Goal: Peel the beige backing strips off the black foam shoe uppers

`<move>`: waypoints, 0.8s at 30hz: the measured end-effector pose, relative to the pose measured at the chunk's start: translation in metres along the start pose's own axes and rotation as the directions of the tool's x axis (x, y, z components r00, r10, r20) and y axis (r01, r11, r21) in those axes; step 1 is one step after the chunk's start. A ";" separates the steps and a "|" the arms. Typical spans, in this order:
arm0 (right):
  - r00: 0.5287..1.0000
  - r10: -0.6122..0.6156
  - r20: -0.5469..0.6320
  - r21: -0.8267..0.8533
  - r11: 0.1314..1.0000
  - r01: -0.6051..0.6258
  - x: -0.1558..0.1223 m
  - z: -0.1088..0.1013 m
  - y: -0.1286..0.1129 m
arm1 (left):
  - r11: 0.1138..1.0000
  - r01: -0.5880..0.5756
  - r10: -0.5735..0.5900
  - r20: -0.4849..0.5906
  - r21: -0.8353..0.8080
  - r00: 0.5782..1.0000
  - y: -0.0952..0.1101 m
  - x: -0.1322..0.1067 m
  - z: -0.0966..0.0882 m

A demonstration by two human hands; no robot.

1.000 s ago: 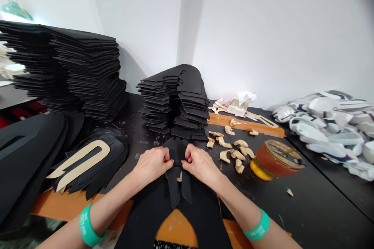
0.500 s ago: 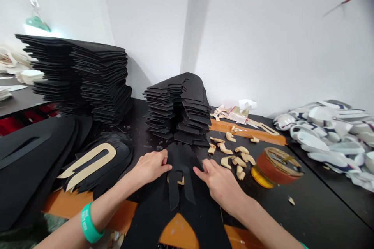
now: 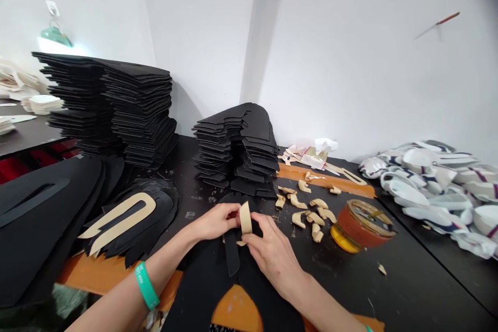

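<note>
A black U-shaped strip [image 3: 232, 257] lies on the large black panel [image 3: 198, 285] in front of me. Its left leg hangs flat, while a tan curved face [image 3: 246, 218], apparently the underside of its other leg, is turned up between my hands. My left hand [image 3: 221, 220] pinches at the left side of this tan face, fingertips closed. From the right, my right hand [image 3: 270, 249] has thumb and fingers closed on the same raised piece. The fingers hide where the tan layer joins the black.
Black panel stacks [image 3: 237, 145] stand by the wall. Tan-faced U-shaped strips [image 3: 146, 207] lie at left. Curled tan scraps [image 3: 299, 218] and an amber glue-like jar with a red band [image 3: 361, 225] are on the right, with white-grey shoe uppers [image 3: 439, 181] beyond.
Both hands have come together over the strip. The right leg, flat and black before, is now lifted and bent so a tan face shows. The view has shifted slightly.
</note>
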State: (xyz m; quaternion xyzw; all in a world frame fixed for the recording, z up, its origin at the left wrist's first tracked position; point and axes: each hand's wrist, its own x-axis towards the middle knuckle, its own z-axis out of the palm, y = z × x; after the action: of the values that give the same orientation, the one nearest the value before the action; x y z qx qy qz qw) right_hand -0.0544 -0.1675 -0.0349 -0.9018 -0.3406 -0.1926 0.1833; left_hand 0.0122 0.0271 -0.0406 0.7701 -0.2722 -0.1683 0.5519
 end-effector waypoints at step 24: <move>0.956 -0.247 -0.157 0.035 0.966 0.256 -0.051 0.000 -0.029 | 0.953 -0.112 0.073 0.148 0.281 0.986 0.016 -0.013 -0.002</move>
State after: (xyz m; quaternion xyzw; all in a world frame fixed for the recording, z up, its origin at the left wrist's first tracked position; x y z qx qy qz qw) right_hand -0.1093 -0.1752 -0.0533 -0.8286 -0.4428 -0.2729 0.2072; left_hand -0.0007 0.0322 -0.0256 0.8154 -0.3668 -0.1529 0.4210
